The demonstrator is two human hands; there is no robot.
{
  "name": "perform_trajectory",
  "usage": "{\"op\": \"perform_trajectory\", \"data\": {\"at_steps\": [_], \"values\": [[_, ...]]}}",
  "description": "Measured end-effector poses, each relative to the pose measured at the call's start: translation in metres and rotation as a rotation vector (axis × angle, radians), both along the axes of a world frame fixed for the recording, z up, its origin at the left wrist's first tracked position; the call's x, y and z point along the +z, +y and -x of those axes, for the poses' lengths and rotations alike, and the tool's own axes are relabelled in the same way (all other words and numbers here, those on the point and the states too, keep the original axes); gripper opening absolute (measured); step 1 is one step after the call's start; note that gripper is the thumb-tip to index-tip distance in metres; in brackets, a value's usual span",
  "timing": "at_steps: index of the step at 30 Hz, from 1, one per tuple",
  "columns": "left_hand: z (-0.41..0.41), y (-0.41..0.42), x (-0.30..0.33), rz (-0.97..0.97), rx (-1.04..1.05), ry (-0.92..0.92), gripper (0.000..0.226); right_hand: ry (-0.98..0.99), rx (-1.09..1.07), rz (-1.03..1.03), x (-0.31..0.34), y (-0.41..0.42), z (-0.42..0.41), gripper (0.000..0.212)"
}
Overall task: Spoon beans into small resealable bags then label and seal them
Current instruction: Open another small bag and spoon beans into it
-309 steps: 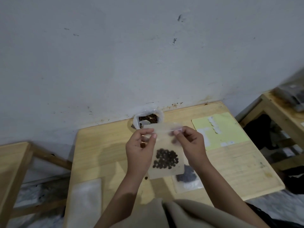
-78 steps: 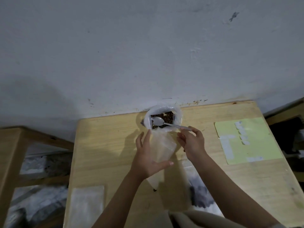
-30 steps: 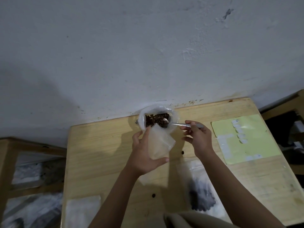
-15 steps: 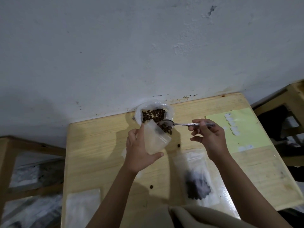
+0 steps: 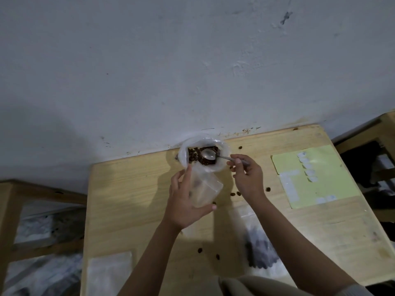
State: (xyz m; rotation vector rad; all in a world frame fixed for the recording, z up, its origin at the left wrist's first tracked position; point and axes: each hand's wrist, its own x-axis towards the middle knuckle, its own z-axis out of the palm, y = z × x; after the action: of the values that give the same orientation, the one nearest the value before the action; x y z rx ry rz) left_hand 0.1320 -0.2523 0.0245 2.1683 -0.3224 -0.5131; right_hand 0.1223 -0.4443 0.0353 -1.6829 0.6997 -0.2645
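Half a second earlier the spoon point(image 5: 209, 155) was loaded and tipped at the mouth of the small bag point(image 5: 204, 189); now its bowl is empty and back over the beans point(image 5: 195, 155) in the supply bag point(image 5: 186, 150), which sits at the back edge of the surface point(image 5: 128, 199) against the wall. The right hand point(image 5: 245, 176) pinches the spoon's handle between thumb and curled fingers. The left hand point(image 5: 183, 201) holds the small bag from behind, fingers up along its far side and thumb hooked under its lower corner, its mouth tilted toward the supply. A faint dark smear shows through the plastic, so that spoonful seems to have gone in, though blur hides how much; another scoop looks likely before labelling and sealing. Loose beans point(image 5: 235, 193) now lie scattered on the wood, more than a moment ago, so some spilled in transfer. An already filled bag point(image 5: 259, 252) lies flat near the person, a yellow label sheet point(image 5: 333, 184) with white stickers lies to the right, and a stack of unused bags point(image 5: 109, 274) sits at the near left corner. The wall point(image 5: 192, 60) behind is pale, scuffed plaster; other wooden furniture stands on both sides.
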Motion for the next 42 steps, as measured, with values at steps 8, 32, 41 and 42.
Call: {"op": "perform_trajectory", "data": {"at_steps": [8, 32, 41, 42], "values": [[-0.012, -0.003, -0.002, 0.058, -0.026, 0.041, 0.126, 0.075, -0.014, -0.144, -0.014, 0.029, -0.021, 0.014], [0.004, 0.009, -0.001, -0.080, 0.040, -0.070, 0.126, -0.046, -0.015, -0.273, 0.044, -0.027, 0.025, 0.025], [0.005, -0.004, 0.002, -0.121, 0.100, -0.126, 0.125, -0.130, 0.248, 0.046, 0.064, -0.010, 0.039, 0.018], [0.005, -0.004, 0.001, -0.115, 0.115, -0.124, 0.125, -0.154, 0.237, 0.064, 0.064, -0.009, 0.038, 0.018]]}}
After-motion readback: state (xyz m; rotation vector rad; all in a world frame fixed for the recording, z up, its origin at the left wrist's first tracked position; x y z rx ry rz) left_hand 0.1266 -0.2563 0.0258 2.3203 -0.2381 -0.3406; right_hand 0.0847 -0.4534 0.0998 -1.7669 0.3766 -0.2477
